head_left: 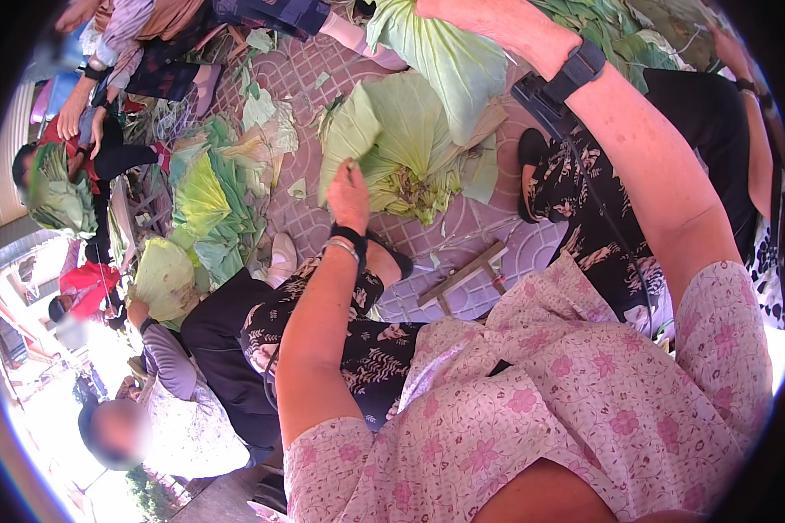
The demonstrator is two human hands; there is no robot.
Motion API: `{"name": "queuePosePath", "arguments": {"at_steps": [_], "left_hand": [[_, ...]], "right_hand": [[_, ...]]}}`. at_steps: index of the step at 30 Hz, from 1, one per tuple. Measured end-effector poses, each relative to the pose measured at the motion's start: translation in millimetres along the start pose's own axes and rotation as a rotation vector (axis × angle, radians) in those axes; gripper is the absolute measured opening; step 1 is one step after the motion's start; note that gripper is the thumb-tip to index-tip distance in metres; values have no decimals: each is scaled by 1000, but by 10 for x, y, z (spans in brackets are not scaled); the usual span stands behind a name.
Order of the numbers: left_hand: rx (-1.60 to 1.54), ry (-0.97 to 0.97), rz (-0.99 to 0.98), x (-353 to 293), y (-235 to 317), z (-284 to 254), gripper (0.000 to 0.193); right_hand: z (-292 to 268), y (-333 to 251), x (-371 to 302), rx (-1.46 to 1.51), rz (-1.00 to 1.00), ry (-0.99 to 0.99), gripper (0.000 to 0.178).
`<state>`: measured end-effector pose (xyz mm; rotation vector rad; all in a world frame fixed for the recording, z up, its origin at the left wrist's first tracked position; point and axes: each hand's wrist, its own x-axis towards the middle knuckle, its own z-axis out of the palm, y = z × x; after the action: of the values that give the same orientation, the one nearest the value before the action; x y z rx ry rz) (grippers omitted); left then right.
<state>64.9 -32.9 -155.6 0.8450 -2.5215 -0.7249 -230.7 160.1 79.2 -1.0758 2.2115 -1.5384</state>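
Large green leaves with radiating veins, which look like lotus leaves, are in front of me. A broad lotus leaf (458,65) hangs from my right hand (440,7), raised at the top edge of the view, where its fingers are mostly cut off. Below it, a spread pile of lotus leaves (410,122) lies on the paving, with yellowed, ragged parts at its near side. My left hand (349,196) is at the left side of this pile, its fingers pinched at the edge of a folded-over lotus leaf (351,131).
A small wooden stool (462,277) stands between my legs. Another leaf heap (214,205) lies to the left, where a seated co-worker's hand (138,311) holds a yellowish leaf (166,279). Further people sit at far left and right. Leaf scraps litter the patterned paving (301,74).
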Motion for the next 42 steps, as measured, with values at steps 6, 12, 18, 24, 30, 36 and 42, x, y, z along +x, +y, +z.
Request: {"name": "queuePosePath", "arguments": {"at_steps": [6, 12, 18, 24, 30, 36, 42], "left_hand": [[-38, -115, -118, -53, 188, 122, 26], [78, 298, -195, 820, -70, -660, 31], [57, 145, -172, 447, 466, -404, 30], [121, -141, -126, -237, 224, 418, 30], [-51, 81, -203, -51, 314, 322, 28], [244, 24, 86, -75, 240, 299, 29], [106, -81, -63, -306, 390, 396, 27]], "right_hand": [[-21, -41, -27, -47, 17, 17, 24], [-14, -41, -28, -39, -22, 34, 26], [24, 27, 33, -81, -26, 47, 25], [79, 94, 35, -89, -78, 46, 25], [75, 69, 26, -89, -45, 43, 25], [122, 89, 56, -143, -33, 36, 26], [186, 135, 52, -193, -27, 73, 27]]}}
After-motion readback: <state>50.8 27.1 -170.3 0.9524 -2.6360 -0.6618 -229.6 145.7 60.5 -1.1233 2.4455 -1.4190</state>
